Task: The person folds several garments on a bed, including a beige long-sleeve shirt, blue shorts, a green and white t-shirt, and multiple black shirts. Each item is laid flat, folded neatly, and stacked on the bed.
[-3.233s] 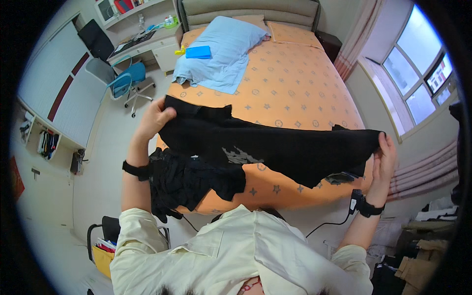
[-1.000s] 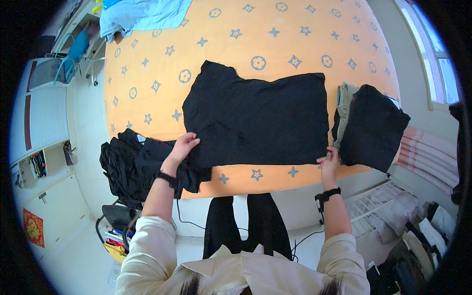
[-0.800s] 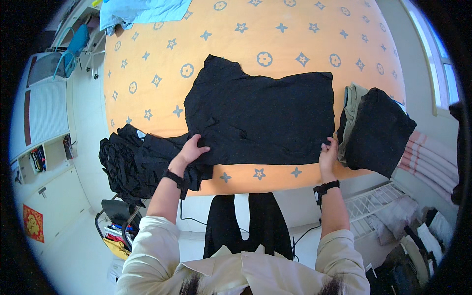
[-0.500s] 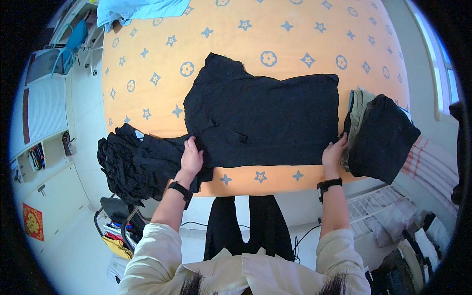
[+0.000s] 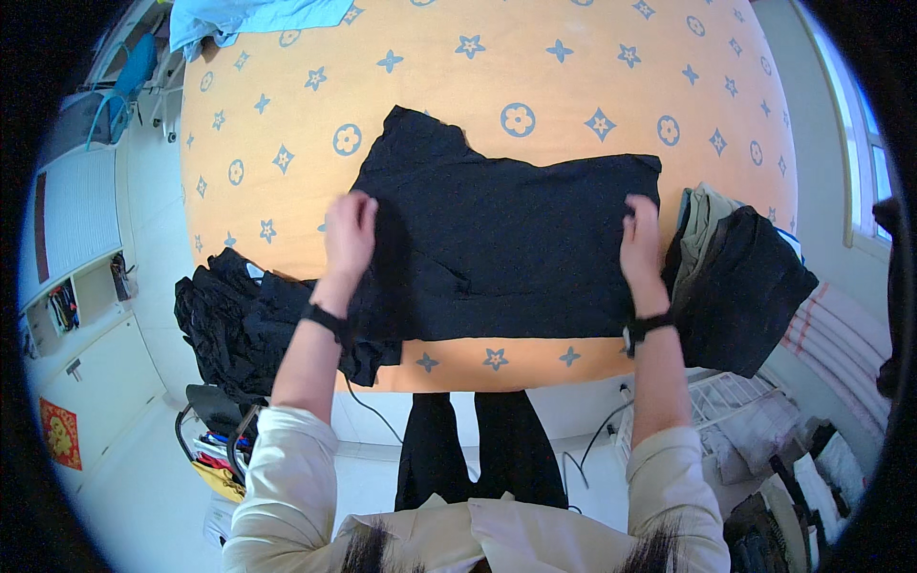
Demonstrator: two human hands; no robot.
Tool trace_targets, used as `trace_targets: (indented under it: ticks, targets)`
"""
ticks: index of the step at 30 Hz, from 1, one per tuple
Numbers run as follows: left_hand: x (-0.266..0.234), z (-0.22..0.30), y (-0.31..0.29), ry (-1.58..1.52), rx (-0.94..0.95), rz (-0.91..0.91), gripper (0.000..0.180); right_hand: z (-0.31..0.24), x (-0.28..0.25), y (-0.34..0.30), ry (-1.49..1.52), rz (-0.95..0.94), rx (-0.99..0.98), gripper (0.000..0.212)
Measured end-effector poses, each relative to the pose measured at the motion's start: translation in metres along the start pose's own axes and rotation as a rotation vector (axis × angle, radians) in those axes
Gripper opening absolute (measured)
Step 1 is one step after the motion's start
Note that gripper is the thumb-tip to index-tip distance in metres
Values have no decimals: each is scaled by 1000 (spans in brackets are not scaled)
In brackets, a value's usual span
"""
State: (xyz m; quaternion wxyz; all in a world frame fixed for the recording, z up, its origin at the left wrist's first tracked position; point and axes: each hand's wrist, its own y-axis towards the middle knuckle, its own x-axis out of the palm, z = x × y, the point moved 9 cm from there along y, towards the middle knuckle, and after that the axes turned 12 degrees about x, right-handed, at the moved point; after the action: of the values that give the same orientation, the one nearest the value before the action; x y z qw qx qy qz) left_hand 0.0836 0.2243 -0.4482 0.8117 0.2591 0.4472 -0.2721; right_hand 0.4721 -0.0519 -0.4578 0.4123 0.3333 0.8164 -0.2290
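Observation:
A black short-sleeved shirt (image 5: 516,244) lies spread and folded over on the bed in front of me, with one sleeve pointing to the far left. Over its left edge is my left hand (image 5: 351,234), fingers loosely bent and nothing visible in them. My right hand (image 5: 642,239) is over the shirt's right end, its fingers slightly curled and apart, also without any cloth gripped. Beside my left forearm lies a crumpled heap of black clothes (image 5: 239,325). To the right of my right hand sits a stack of folded clothes (image 5: 740,286), black on top with beige beneath.
The bed (image 5: 458,86) wears an orange sheet with grey flower and star patterns. Light blue cloth (image 5: 258,19) lies at its far left corner. A chair holding clothes (image 5: 220,449) stands at the lower left, a white wire rack (image 5: 702,406) at the lower right.
Both hands have left the shirt's near side and moved away from me, toward its far corners. The view has shifted slightly; the shirt lies nearly the same.

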Motion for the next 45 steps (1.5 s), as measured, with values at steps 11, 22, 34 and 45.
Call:
trace_targets:
  ticks: [11,22,34,45]
  targets:
    - [75,-64,58,-617,-604,-70,36,3,24,91,-370,-106,30,26]
    - [-11,78,-88,-126,304,-408,33,41,-23,-106,-329,-144,286,33]
    - [29,88,-70,263,257,-323,50,100,-13,-80,-311,43,682,53]
    - [22,-29,-69,389,-110,-317,22,123,-3,-75,-299,35,629,28]
